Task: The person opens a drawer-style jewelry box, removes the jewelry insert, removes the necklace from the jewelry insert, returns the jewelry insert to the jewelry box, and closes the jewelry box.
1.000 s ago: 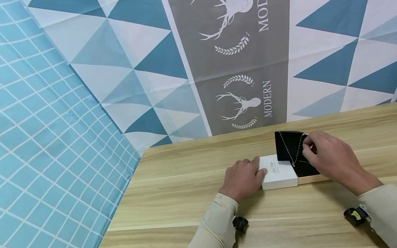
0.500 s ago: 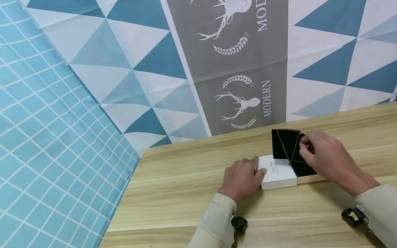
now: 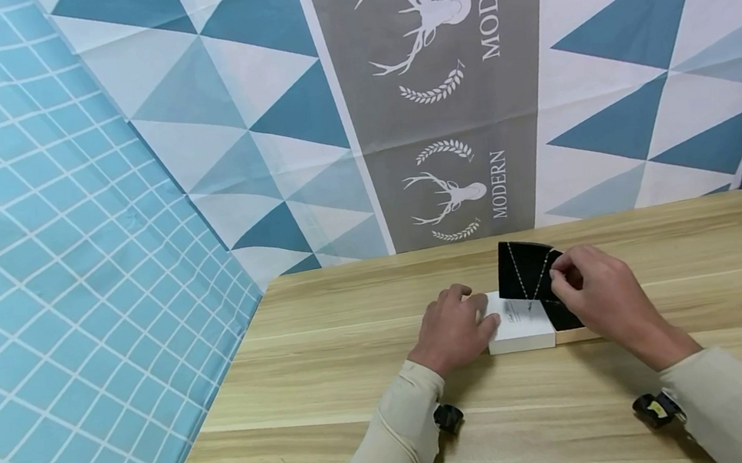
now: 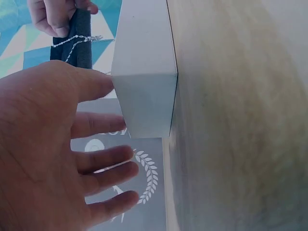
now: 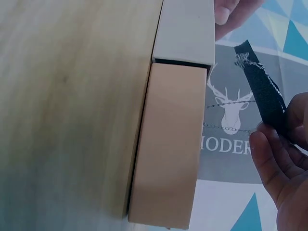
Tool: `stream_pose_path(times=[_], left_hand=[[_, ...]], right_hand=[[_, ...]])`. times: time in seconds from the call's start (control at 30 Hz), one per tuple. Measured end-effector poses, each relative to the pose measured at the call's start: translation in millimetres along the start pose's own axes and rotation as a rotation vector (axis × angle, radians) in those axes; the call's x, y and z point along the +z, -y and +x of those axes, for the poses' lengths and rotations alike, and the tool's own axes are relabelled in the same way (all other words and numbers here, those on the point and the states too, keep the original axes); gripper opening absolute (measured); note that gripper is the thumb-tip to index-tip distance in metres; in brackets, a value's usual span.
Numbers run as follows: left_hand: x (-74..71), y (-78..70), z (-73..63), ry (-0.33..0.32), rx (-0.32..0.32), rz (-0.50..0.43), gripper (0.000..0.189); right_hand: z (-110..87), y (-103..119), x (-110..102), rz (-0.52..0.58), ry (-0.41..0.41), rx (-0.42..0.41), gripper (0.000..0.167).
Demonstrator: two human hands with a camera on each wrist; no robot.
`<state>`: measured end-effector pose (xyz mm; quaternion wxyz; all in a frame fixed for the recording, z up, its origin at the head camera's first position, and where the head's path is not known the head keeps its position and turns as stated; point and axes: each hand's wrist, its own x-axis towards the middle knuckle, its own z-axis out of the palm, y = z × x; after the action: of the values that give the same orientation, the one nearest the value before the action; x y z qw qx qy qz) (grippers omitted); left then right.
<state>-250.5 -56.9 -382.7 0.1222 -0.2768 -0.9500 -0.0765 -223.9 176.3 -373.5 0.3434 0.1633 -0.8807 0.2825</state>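
Now the pad with the chain is held above the box

The right hand [image 3: 596,285] pinches the black pad [image 3: 530,266] by its right side, between thumb and fingers. The pad is tilted and hangs over the place where the white sleeve [image 3: 524,324] meets the tan tray [image 5: 168,144]; I see it apart from both. A thin chain [image 4: 94,38] crosses its face in a V. In the right wrist view, strands also run from behind the tray's edge to this hand, but where they end I cannot tell.

The left hand [image 3: 451,330] has its fingers extended and separated; thumb and index finger seem to touch the sleeve's left end, without gripping.

In my judgement, the step in hand is handling the pad outside the tray. The next move calls for a steady pinch and some attention to the loose strands, which could catch.
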Motion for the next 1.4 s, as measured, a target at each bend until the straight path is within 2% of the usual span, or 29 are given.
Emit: stream_pose_path(times=[0.13,0.43,0.6,0.87,1.1,1.4], left_hand=[[-0.7,-0.4,1.3,-0.035,0.056,0.003,0.033],[-0.4,1.0,5.3,-0.163,0.201,-0.025,0.028],[-0.9,-1.2,6.6,-0.163,0.253,-0.062,0.028],[-2.4,-5.8,5.7,-0.119,0.23,-0.018,0.035],[-3.3,-8.5,3.7,-0.12,0.206,-0.012,0.042],[-4.7,-10.6,2.2,-0.159,0.153,-0.098,0.042]], right_hand=[[-0.2,3,3,-0.001,-0.008,-0.012,0.008],[-1.3,5,4,-0.007,-0.049,-0.058,0.009],[-0.7,7,1,-0.004,-0.056,-0.061,0.009],[0.5,9,-3,0.006,-0.078,-0.074,0.013],[0.1,13,-1,0.003,-0.104,-0.112,0.013],[0.6,18,1,0.001,-0.132,-0.151,0.012]])
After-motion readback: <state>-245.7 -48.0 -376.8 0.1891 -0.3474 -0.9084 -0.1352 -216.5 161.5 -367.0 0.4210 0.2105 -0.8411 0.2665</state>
